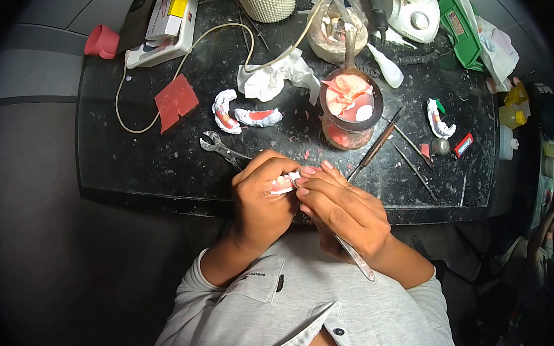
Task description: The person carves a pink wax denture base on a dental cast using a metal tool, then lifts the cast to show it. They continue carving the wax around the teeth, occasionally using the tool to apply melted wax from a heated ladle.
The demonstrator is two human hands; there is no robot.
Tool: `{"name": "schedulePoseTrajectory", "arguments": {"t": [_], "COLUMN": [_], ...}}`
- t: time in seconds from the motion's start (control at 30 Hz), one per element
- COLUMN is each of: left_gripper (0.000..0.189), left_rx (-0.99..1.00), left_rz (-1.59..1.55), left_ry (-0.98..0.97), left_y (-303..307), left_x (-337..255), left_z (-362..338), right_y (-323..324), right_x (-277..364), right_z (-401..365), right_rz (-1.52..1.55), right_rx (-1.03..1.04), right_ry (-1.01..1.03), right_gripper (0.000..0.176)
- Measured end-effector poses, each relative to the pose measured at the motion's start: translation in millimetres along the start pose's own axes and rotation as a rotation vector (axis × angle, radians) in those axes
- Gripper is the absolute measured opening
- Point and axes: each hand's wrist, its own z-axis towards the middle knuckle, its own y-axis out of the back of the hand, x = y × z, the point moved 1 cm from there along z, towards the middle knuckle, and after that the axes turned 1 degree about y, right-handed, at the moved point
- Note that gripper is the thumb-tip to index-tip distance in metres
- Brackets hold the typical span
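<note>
Near the table's front edge, my left hand (259, 194) is closed around a small white dental cast (282, 185) with pink wax and tooth shapes on it. My right hand (351, 213) grips a metal wax knife (357, 259), its handle end sticking out below the palm towards my shirt. The fingertips of both hands meet at the cast and cover much of it; the knife's working end is hidden. An adjustable wrench (217, 148) lies just beyond my left hand. A brown-handled tool (380, 141) lies past my right fingers.
A metal pan (329, 93) of pink wax rests on a jar (345, 138). White casts (226, 113) lie left, another cast (439, 120) right. Around them are a pink wax sheet (176, 102), crumpled tissue (274, 77), thin metal tools (415, 173), a red lighter (463, 146) and a cable (200, 36).
</note>
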Motion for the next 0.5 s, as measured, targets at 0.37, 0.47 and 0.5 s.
{"name": "schedulePoseTrajectory", "arguments": {"t": [0.37, 0.47, 0.5], "left_gripper": [0.021, 0.022, 0.025], "left_rx": [-0.072, -0.078, -0.07], "left_rz": [0.135, 0.141, 0.115], "left_ry": [-0.061, -0.061, -0.039], "left_y": [-3.5, -4.5, -4.6], "left_x": [3.7, 2.8, 1.9], "left_z": [-2.4, -1.1, -0.4], "right_y": [-4.2, -3.2, -1.9], "right_x": [-1.4, -0.7, -0.6], "right_z": [-2.8, -3.7, -3.6], "right_rz": [0.029, 0.06, 0.072], "right_rx": [-0.046, -0.08, -0.103], "right_ry": [-0.068, -0.116, -0.144], "right_gripper": [0.024, 0.024, 0.023]}}
